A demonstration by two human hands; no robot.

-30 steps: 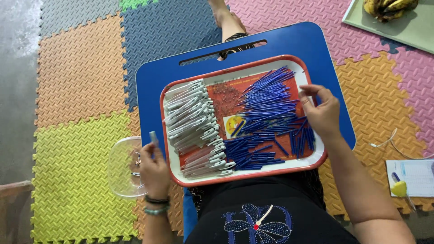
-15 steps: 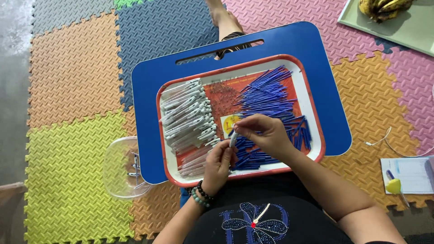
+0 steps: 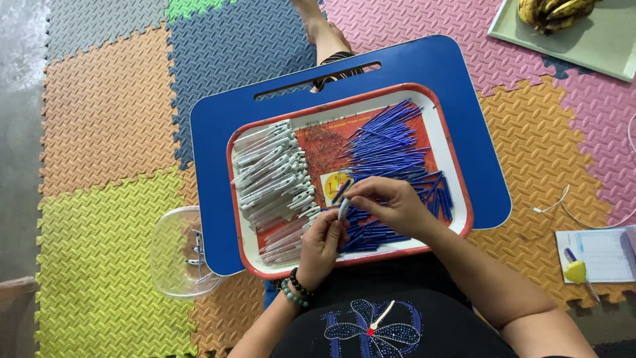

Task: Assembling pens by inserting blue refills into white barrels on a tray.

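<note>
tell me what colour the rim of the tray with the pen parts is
Red, around a white tray that rests on a blue lap desk; the head view shows it.

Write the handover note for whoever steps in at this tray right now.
Left hand and right hand meet over the tray, both pinching one clear pen barrel.
Clear barrels are piled on the tray's left side, blue refills on its right.
A clear tub beside the blue lap desk holds a few finished pens.
Done: a few. Left: both large piles.
</note>
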